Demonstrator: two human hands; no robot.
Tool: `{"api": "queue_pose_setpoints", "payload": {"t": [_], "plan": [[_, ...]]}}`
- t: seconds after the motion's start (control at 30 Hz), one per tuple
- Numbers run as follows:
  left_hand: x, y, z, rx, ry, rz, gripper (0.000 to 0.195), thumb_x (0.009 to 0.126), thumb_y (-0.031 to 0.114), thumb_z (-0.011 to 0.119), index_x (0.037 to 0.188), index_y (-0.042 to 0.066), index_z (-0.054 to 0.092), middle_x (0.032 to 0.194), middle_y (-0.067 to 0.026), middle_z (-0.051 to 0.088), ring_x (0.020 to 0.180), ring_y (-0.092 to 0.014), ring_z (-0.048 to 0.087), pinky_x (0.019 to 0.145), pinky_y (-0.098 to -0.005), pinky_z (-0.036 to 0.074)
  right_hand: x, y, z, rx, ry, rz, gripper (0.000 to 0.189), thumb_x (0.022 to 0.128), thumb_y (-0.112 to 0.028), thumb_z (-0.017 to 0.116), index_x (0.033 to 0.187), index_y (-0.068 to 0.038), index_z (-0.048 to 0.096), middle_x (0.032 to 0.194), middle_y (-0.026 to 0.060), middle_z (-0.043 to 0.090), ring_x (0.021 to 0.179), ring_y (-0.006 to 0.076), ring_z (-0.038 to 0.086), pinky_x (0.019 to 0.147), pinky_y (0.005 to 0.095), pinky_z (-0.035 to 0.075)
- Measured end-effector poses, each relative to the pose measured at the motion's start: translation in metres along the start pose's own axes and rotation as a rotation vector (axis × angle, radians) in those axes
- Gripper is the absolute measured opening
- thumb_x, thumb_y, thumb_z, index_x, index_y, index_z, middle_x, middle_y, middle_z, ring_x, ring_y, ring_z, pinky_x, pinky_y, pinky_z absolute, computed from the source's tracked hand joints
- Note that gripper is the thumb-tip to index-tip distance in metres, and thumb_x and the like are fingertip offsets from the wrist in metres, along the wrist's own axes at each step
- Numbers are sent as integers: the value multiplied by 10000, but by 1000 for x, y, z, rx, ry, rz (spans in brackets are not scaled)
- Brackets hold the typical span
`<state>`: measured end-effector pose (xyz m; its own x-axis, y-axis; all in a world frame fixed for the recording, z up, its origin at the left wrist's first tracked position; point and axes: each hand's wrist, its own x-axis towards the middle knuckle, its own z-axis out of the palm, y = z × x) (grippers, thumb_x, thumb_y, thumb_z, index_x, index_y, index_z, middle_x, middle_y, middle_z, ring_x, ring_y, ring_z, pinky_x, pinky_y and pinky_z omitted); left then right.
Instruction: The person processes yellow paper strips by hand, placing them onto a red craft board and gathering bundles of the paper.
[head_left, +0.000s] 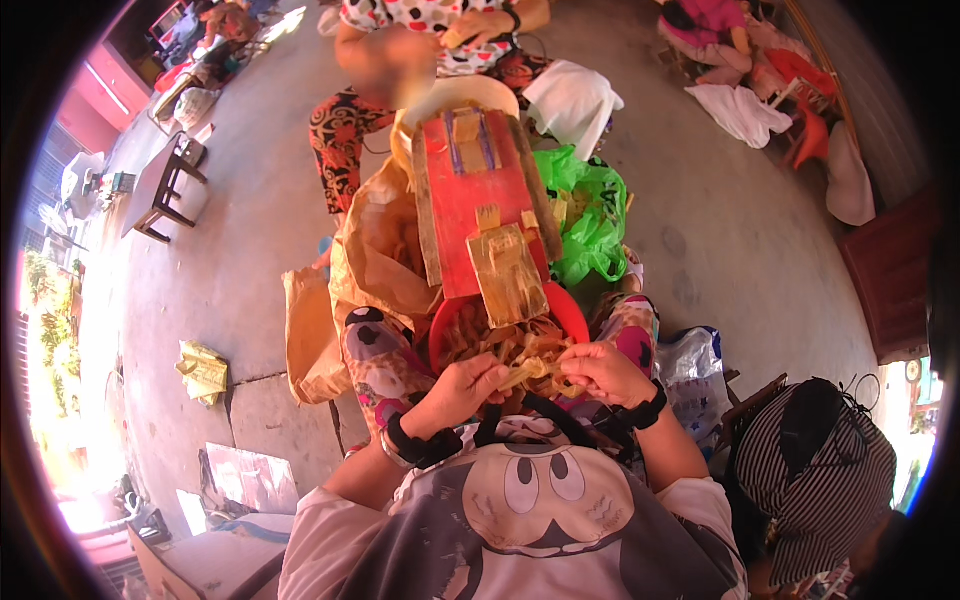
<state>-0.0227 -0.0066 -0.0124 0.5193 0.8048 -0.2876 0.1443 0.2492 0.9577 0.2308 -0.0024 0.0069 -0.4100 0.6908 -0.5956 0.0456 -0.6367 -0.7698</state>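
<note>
My left hand pinches one end of a pale yellow, ribbon-like strip. My right hand grips its other side, so the strip spans between my fingertips, looped or bunched in the middle. Below both hands is a red basin between my knees, heaped with brownish curled strips. A red board with wooden edges reaches from the basin's rim towards the person opposite. On its near end lies a worn wooden block, overhanging the basin. What the strips are made of I cannot tell.
Facing me, a seated person has a white tub at the board's far end. A brown paper sack stands left of the board, a green plastic bag right. Nearby are a clear plastic bag and a dark wooden bench.
</note>
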Motion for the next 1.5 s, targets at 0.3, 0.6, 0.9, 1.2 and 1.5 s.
{"api": "queue_pose_setpoints", "payload": {"t": [0.3, 0.6, 0.9, 1.2, 1.5], "plan": [[17, 4, 5, -429, -241, -229, 197, 911, 232, 551, 943, 47, 493, 860, -73, 618, 698, -106, 588, 637, -225, 493, 28, 12, 24, -110, -154, -37, 118, 881, -127, 548, 881, -13, 576, 624, -25, 484, 496, 18, 375, 406, 167, 239], [4, 18, 1, -783, -177, -317, 114, 895, 94, 530, 990, 33, 514, 833, -94, 627, 683, -123, 596, 625, -224, 502, 20, -1, 17, -35, -165, 13, 132, 875, -143, 551, 885, -17, 589, 615, -32, 478, 465, 16, 364, 404, 159, 243], [13, 1, 5, -165, 27, -176, 156, 877, 47, 489, 1029, 13, 491, 746, -72, 616, 578, -113, 579, 560, -240, 498, 15, 7, 40, -153, -91, -141, 140, 879, -147, 551, 848, -22, 604, 610, -48, 482, 486, 13, 386, 418, 168, 276], [9, 10, -3, -708, -244, -440, 161, 920, 200, 504, 997, 60, 478, 894, -114, 640, 644, -135, 603, 545, -234, 494, 13, -2, 25, -216, -157, -48, 141, 893, -171, 542, 884, -43, 600, 627, -55, 489, 483, -2, 385, 413, 150, 274], [6, 1, -1, -714, -163, -365, 71, 861, 94, 577, 861, 66, 511, 720, -65, 589, 582, -133, 550, 491, -230, 427, 18, -2, 12, -260, -230, -50, 143, 886, -152, 548, 890, -24, 612, 649, -52, 512, 550, 15, 443, 483, 170, 345]]}}
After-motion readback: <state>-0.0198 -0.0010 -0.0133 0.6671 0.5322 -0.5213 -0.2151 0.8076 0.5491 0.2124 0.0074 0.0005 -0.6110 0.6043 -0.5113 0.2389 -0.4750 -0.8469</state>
